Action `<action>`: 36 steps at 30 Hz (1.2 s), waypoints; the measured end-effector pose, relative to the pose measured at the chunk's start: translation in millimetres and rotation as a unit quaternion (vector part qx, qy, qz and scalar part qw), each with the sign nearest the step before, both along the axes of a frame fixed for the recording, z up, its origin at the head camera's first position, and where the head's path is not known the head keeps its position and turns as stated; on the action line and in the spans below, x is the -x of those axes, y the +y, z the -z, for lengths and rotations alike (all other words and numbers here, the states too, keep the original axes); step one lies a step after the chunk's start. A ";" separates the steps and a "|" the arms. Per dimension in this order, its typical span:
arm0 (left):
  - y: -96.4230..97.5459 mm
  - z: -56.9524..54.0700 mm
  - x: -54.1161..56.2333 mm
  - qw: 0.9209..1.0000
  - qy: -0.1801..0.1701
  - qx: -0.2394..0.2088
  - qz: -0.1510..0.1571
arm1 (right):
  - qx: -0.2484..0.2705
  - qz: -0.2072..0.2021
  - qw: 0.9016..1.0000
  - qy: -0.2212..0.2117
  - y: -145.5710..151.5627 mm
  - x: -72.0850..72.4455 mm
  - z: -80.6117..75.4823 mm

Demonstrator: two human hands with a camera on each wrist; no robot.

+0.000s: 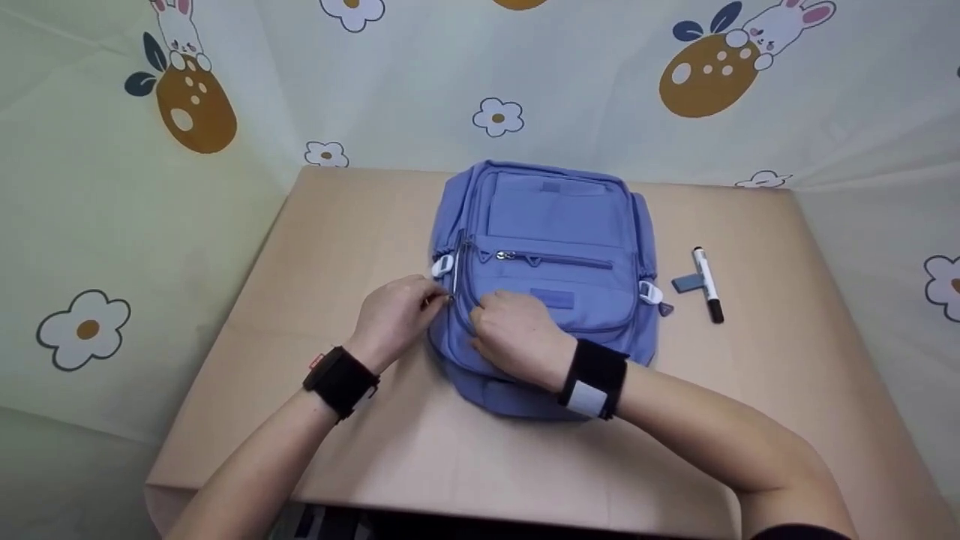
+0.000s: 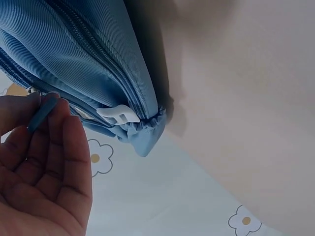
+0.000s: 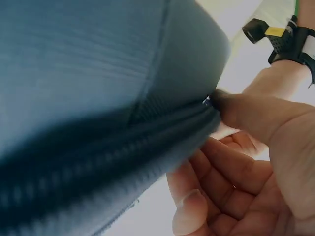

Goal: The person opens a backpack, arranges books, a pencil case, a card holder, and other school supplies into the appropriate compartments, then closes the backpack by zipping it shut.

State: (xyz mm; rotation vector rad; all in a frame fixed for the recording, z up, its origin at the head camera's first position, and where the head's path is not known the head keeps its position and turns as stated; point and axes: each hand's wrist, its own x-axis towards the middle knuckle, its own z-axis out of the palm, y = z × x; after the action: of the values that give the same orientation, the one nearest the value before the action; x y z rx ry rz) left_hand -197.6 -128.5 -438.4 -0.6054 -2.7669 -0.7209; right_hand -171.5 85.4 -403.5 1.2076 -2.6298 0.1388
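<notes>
A: Nearest the wearer?
B: Two bare forearms, a black band (image 1: 343, 382) on the left wrist and a second band (image 1: 595, 379), with a pale patch, on the right.

A: State of the hands?
B: Left hand (image 1: 395, 316): thumb and finger closed in a pinch on a blue pull tab (image 2: 42, 114), remaining fingers loosely bent. Right hand (image 1: 521, 334): fingers curled, thumb and fingers gripping the bag (image 1: 559, 214) by its edge, beside a zip. Full extent of that grip could not be told; the right wrist view was blurred.

A: Position of the bag?
B: On the bench (image 1: 330, 292), around the middle, zipped front facing up. Both hands were at its near left part. One white buckle (image 1: 442, 266) sat on its left side, another buckle (image 1: 649, 292) on its right. A front zip (image 1: 555, 260) ran across the panel, beyond the right hand.

A: Other items on the bench?
B: Right of the bag, apart from it: a white pen (image 1: 706, 279), black at both ends, and just beside it a small blue-grey piece (image 1: 686, 283). Whether those two touched could not be told.

A: Farthest?
B: A pale cloth (image 1: 420, 75) printed with flowers, rabbits and orange fruit.
</notes>
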 end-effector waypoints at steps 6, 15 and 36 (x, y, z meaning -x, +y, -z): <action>-1.3 0.4 6.1 1.000 0.015 -0.003 0.005 | 0.013 -0.022 0.999 0.038 0.0 -0.9 8.5; 0.6 2.9 42.6 0.999 -0.033 0.003 -0.030 | 0.015 -0.027 0.999 0.036 0.8 0.2 10.8; 16.9 1.2 117.4 0.994 -0.070 0.027 -0.081 | 0.018 -0.025 0.998 0.049 -0.6 -2.0 14.8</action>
State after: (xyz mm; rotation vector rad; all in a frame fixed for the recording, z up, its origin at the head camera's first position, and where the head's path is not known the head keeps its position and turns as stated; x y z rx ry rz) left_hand -315.0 -111.6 -439.5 -0.3445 -2.9307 -0.6795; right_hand -169.5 84.7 -418.2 1.2355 -2.5042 0.1304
